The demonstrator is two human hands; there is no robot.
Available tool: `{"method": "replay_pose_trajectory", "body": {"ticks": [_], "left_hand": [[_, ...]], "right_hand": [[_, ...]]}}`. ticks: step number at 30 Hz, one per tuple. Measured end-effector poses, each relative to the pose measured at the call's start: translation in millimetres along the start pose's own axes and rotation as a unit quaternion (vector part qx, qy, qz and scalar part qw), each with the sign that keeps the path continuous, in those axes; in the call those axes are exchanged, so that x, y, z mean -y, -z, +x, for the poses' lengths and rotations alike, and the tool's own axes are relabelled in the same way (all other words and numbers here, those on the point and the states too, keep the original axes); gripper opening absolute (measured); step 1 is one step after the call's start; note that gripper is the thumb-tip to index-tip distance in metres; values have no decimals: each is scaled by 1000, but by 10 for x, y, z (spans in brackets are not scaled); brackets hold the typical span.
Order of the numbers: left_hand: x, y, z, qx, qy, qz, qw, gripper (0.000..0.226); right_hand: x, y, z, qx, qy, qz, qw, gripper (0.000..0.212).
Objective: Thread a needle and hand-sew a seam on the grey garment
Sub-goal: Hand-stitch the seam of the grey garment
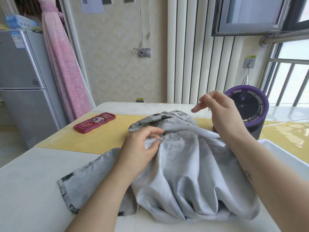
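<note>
Garment (184,173) heaped on bench (33,181), nearest camera. Left hand (140,148) pinches gathered seam (151,140) between thumb and fingers; seam runs roughly left-right. Right hand (220,111) hangs up and right of seam, clear of cloth, fingertips pinching needle (206,91). Needle near upright, one end above fingers; which end is the point, cannot tell. Thread too fine to see. Likely next: needle comes down-left to the pinched seam while left hand steadies it.
</note>
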State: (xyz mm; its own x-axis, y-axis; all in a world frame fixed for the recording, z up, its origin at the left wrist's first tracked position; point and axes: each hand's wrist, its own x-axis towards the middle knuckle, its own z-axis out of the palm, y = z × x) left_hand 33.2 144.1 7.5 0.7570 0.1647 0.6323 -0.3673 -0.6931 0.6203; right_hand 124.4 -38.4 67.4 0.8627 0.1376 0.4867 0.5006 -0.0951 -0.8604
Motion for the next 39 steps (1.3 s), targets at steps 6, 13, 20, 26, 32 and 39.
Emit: {"method": "replay_pose_trajectory", "body": {"ticks": [6,13,20,26,32,39], "left_hand": [[-19,16,-6,3,5,-10,1000,34],[-104,84,-6,72,48,-131,988,22],[-134,103,-48,206,63,-186,959,22],[-138,106,-46,201,66,-185,960,20],[-153,116,-18,136,66,-193,970,16],[-127,102,-16,105,82,-235,963,22]], "right_hand": [[9,13,-4,114,31,-145,982,20],[111,78,-23,252,-27,-230,940,28],[84,94,-104,347,-7,-436,830,8],[80,125,-52,291,2,-331,897,18],[195,111,-56,309,-226,127,915,40],[203,-49,-96,236,-303,311,870,43]]}}
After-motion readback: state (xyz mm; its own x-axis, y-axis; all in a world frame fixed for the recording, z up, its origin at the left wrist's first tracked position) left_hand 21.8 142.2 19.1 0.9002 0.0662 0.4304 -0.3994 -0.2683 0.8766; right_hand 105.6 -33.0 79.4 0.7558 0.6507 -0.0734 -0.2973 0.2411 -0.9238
